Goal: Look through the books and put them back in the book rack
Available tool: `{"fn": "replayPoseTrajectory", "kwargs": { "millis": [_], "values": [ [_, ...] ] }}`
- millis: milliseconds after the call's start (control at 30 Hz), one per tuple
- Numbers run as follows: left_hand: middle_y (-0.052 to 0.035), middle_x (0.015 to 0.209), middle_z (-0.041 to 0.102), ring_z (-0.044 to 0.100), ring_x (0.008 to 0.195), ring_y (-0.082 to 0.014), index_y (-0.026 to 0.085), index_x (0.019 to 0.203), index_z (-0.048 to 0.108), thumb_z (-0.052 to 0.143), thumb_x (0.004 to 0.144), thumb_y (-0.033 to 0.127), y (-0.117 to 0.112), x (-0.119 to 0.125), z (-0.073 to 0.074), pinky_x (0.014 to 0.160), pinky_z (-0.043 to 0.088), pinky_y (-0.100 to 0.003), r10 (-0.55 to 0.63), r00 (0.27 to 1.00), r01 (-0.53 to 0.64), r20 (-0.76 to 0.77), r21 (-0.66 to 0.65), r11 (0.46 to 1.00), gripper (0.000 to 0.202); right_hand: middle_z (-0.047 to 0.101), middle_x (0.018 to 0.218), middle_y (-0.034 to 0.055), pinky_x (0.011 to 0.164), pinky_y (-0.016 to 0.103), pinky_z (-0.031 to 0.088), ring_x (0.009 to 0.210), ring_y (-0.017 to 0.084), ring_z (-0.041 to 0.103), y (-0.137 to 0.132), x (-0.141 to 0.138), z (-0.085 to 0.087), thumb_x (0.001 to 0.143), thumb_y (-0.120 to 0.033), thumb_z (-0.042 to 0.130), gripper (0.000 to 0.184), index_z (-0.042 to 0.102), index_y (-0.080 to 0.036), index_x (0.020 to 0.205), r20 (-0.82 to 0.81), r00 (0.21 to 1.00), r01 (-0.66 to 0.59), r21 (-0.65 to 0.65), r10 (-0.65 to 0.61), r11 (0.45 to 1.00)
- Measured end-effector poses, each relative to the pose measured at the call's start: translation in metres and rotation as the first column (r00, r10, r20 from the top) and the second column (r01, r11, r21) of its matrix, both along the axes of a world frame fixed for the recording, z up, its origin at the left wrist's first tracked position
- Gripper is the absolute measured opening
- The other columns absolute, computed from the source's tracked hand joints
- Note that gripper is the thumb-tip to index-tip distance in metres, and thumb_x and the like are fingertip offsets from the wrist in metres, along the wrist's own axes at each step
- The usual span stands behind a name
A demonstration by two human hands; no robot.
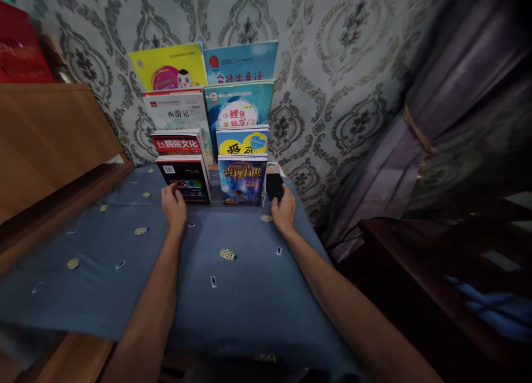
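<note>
My left hand (173,207) is at the lower left edge of a black book (189,179), its fingers curled and its thumb over the cover. My right hand (285,208) closes round a dark, flat, rectangular thing (274,185) whose kind I cannot make out. Left of that thing stands a blue-purple book (242,180). Books stand in two columns of rising tiers. Behind the black book are a red book (178,144), a pale book (180,112) and a yellow book (168,64). Behind the blue-purple one are a yellow-and-blue book (241,140), a teal book (239,110) and a blue book (241,61).
A blue cloth with pineapple prints (245,294) covers the table. Patterned wallpaper (353,34) rises behind it. At left is a wooden panel (54,144) with a red box (22,47) above. A tied curtain (390,150) and dark furniture (399,250) are at right.
</note>
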State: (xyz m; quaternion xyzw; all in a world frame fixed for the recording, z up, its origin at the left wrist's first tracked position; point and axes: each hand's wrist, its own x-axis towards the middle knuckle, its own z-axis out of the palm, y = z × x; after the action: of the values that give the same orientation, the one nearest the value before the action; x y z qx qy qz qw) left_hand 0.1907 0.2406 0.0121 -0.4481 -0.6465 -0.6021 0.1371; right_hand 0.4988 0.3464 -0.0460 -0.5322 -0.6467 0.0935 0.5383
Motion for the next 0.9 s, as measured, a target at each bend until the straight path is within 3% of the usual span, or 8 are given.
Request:
{"fn": "replayPoseTrajectory", "kwargs": {
  "millis": [100, 200, 300, 400, 467, 533, 700, 900],
  "values": [
    [-0.0090, 0.102, 0.062, 0.059, 0.104, -0.0234, 0.018, 0.101, 0.061, 0.044, 0.092, 0.018, 0.002, 0.004, 0.005, 0.101, 0.044, -0.039, -0.030, 1.000, 0.030, 0.004, 0.034, 0.999, 0.019, 0.057, 0.134, 0.0245, 0.108, 0.058, 0.038, 0.127, 0.035, 0.051, 0.004, 0.009, 0.004, 0.079, -0.021, 0.049, 0.060, 0.048, -0.007, 0.137, 0.025, 0.993, 0.113, -0.066, -0.112, 0.991],
    [-0.0081, 0.099, 0.062, 0.060, 0.100, -0.0226, 0.018, 0.098, 0.060, 0.043, 0.092, 0.018, 0.003, 0.009, 0.008, 0.099, 0.045, -0.038, -0.071, 0.997, 0.071, -0.011, 0.034, 0.997, 0.018, 0.060, 0.128, 0.0221, 0.106, 0.056, 0.040, 0.123, 0.033, 0.053, -0.006, 0.010, 0.016, 0.083, -0.021, 0.047, 0.049, 0.054, -0.010, 0.129, 0.008, 0.994, 0.108, 0.016, -0.108, 0.994],
    [-0.0097, 0.103, 0.060, 0.059, 0.104, -0.0235, 0.018, 0.102, 0.060, 0.045, 0.090, 0.018, 0.003, 0.009, 0.009, 0.101, 0.044, -0.038, -0.045, 0.999, 0.045, 0.007, 0.051, 0.998, 0.019, 0.066, 0.114, 0.0165, 0.100, 0.048, 0.047, 0.111, 0.028, 0.060, -0.037, -0.008, 0.033, 0.092, -0.021, 0.040, 0.035, 0.062, -0.015, 0.118, 0.018, 0.994, -0.109, 0.170, 0.107, 0.979],
    [-0.0134, 0.115, 0.058, 0.055, 0.115, -0.0251, 0.016, 0.114, 0.057, 0.048, 0.090, 0.020, 0.004, -0.002, 0.009, 0.104, 0.042, -0.040, 0.037, 0.998, -0.043, 0.055, 0.123, 0.991, 0.026, 0.070, 0.109, 0.0109, 0.099, 0.044, 0.050, 0.107, 0.025, 0.064, -0.077, -0.049, 0.043, 0.098, -0.025, 0.040, 0.033, 0.065, -0.021, 0.118, 0.102, 0.895, -0.446, 0.189, 0.434, 0.875],
    [-0.0173, 0.124, 0.056, 0.053, 0.121, -0.0264, 0.013, 0.122, 0.053, 0.049, 0.092, 0.027, 0.008, -0.012, 0.009, 0.107, 0.040, -0.042, 0.069, 0.991, -0.087, 0.111, 0.172, 0.981, 0.033, 0.068, 0.123, 0.0111, 0.105, 0.043, 0.048, 0.118, 0.024, 0.061, -0.095, -0.087, 0.044, 0.099, -0.027, 0.040, 0.039, 0.060, -0.021, 0.132, 0.116, 0.805, -0.593, 0.160, 0.582, 0.789],
    [-0.0199, 0.131, 0.055, 0.052, 0.126, -0.0268, 0.012, 0.128, 0.050, 0.048, 0.095, 0.036, 0.013, -0.024, 0.009, 0.111, 0.038, -0.042, 0.035, 0.981, -0.071, 0.189, 0.191, 0.979, 0.041, 0.056, 0.145, 0.0141, 0.114, 0.045, 0.041, 0.136, 0.025, 0.050, -0.099, -0.126, 0.043, 0.098, -0.033, 0.044, 0.052, 0.046, -0.017, 0.147, 0.068, 0.765, -0.644, 0.117, 0.641, 0.756],
    [-0.0166, 0.139, 0.056, 0.052, 0.132, -0.0252, 0.017, 0.130, 0.054, 0.044, 0.097, 0.054, 0.027, -0.044, 0.009, 0.114, 0.036, -0.039, -0.176, 0.944, 0.134, 0.279, 0.162, 0.978, 0.050, 0.040, 0.158, 0.0198, 0.118, 0.048, 0.036, 0.146, 0.029, 0.038, -0.073, -0.190, 0.040, 0.094, -0.041, 0.051, 0.073, 0.027, -0.010, 0.156, -0.188, 0.842, -0.524, -0.062, 0.506, 0.849],
    [-0.0144, 0.125, 0.067, 0.060, 0.120, -0.0240, 0.015, 0.119, 0.063, 0.039, 0.098, 0.057, 0.034, -0.055, 0.003, 0.107, 0.044, -0.037, -0.271, 0.915, 0.232, 0.298, 0.159, 0.960, 0.052, 0.053, 0.146, 0.0164, 0.115, 0.047, 0.039, 0.137, 0.029, 0.047, -0.064, -0.208, 0.042, 0.092, -0.031, 0.050, 0.063, 0.039, -0.013, 0.151, -0.208, 0.886, -0.425, -0.007, 0.415, 0.905]
  ]
}}
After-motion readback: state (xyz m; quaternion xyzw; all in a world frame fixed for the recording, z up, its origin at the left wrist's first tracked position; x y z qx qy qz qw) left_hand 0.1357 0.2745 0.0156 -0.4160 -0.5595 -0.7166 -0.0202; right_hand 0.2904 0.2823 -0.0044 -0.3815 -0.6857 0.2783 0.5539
